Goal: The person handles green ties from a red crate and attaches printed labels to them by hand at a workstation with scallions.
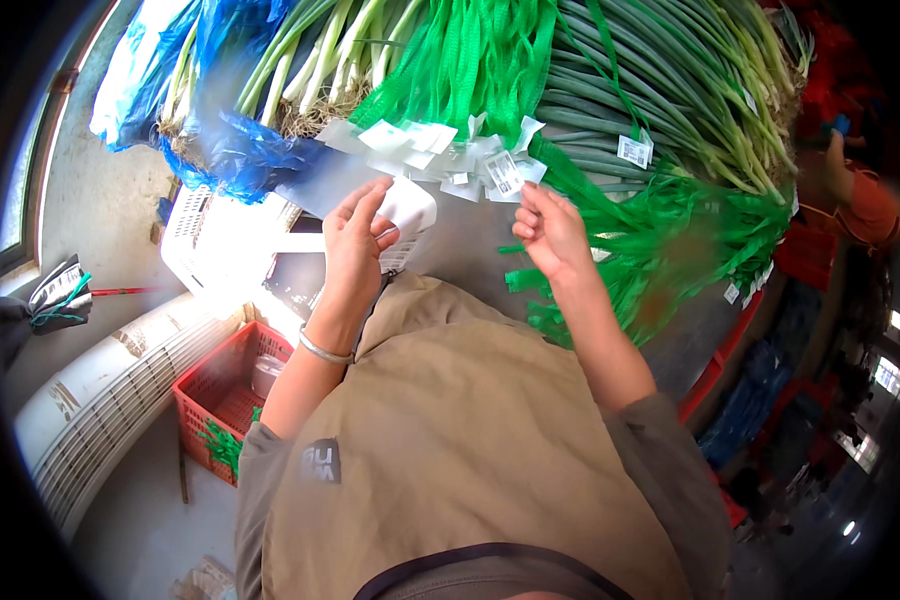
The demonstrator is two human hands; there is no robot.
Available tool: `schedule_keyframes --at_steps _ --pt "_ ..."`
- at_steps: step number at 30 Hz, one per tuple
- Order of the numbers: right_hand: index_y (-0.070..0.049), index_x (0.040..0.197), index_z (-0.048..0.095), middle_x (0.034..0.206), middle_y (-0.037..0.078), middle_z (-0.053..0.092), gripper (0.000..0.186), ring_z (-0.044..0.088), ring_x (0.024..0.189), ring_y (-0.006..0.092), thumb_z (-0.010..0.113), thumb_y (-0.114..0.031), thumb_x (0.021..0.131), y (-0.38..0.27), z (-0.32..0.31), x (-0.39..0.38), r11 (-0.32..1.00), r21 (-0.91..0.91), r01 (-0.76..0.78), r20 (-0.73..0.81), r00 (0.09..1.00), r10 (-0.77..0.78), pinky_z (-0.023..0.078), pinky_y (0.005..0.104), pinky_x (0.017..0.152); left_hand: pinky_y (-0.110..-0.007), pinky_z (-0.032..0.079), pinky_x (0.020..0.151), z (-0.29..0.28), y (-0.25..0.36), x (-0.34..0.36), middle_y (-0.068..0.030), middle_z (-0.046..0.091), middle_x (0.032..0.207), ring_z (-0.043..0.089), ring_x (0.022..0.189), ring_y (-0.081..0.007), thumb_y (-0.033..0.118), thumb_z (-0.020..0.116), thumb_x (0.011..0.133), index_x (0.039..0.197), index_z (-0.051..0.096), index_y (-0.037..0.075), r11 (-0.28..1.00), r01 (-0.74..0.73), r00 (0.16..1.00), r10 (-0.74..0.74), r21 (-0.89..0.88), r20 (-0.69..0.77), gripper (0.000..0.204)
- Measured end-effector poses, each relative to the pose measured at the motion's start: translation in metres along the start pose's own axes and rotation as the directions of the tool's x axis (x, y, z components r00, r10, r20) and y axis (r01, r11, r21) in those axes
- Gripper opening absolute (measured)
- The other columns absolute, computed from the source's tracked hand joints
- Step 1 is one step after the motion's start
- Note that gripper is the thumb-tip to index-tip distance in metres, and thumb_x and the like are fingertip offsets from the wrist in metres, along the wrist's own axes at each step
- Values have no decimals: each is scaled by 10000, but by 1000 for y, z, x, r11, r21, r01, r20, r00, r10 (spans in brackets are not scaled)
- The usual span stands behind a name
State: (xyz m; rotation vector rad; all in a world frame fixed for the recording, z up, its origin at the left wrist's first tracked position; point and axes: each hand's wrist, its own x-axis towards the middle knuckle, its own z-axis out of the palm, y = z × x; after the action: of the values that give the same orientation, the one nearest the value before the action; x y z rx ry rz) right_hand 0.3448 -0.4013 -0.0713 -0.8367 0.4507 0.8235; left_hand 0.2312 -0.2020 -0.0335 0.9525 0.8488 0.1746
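Observation:
My left hand (358, 225) pinches a white paper (410, 203) over a white plastic crate (198, 240). My right hand (545, 225) is closed, its thumb and finger on a small printed label (504, 176). Beyond both hands, more white tags (405, 140) lie at the ends of green mesh bags (460, 50). Another heap of green mesh (670, 245) spreads to the right of my right hand, with tags along its edge.
Leeks (660, 70) fill the top, some in blue plastic (145, 90). At left are a white slatted appliance (110, 395), a red crate (210, 385) and a window. A co-worker in orange (870, 210) stands at right, beside red crates (805, 255).

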Motion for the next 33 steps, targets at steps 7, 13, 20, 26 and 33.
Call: schedule_keyframes --at_steps 7,13,20,26,33 --pt "-36 837 498 631 -23 381 62 347 511 67 550 -65 854 9 -22 53 995 25 -95 17 995 95 269 216 426 -154 417 575 4 2 -14 -14 586 839 526 646 -52 146 614 804 1082 576 -28 984 -54 998 56 170 -6 330" --pt "-50 873 542 841 35 600 165 550 673 90 664 -123 790 -21 7 4 861 -447 241 18 965 -261 429 209 502 -161 419 603 0 15 -35 -10 605 792 535 677 -37 2 632 764 1038 593 -13 936 -244 961 199 253 190 277" --pt "-12 854 539 738 22 581 150 542 602 68 660 -38 768 -71 13 -8 488 -754 438 240 877 -416 462 201 530 -205 461 704 -14 17 -43 -64 632 883 582 776 -86 -1 619 779 984 586 -31 929 -247 930 147 276 336 210" --pt "17 1001 568 816 90 609 244 586 675 151 622 -128 812 -209 6 -55 34 -902 430 209 505 -837 480 268 636 -224 477 680 -35 25 -40 -67 611 926 585 781 -94 63 593 805 1090 557 -48 940 -223 943 140 259 302 308" --pt "-23 987 648 884 38 635 213 587 811 106 641 -18 774 35 85 -57 357 -658 663 612 747 -260 471 234 748 -229 496 672 -41 19 -31 -81 623 925 623 753 -125 146 557 845 1093 536 -45 998 -45 970 35 36 241 314"
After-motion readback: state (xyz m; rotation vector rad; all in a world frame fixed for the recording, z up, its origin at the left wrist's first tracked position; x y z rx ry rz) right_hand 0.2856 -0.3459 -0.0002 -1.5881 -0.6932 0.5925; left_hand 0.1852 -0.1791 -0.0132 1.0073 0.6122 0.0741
